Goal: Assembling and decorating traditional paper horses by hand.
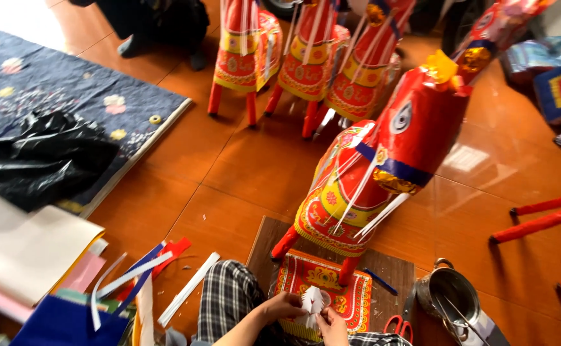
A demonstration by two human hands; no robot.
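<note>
My left hand [282,305] and my right hand [332,327] meet at the bottom of the head view, both pinching a small white cut-paper piece [313,300] with a jagged edge. Under them lies a red and gold patterned paper sheet [351,296] on a brown board [389,269]. A red paper horse [370,179] with gold trim and white streamers stands on that sheet just beyond my hands. My knee in checked trousers [226,298] is to the left.
Red-handled scissors [399,325] and a metal pot [452,295] sit to the right. Several more paper horses [306,57] stand at the back. Coloured paper strips and sheets [133,275] lie left, beside a dark floral mat [50,83] with a black plastic bag [43,154]. Red sticks [543,214] lie right.
</note>
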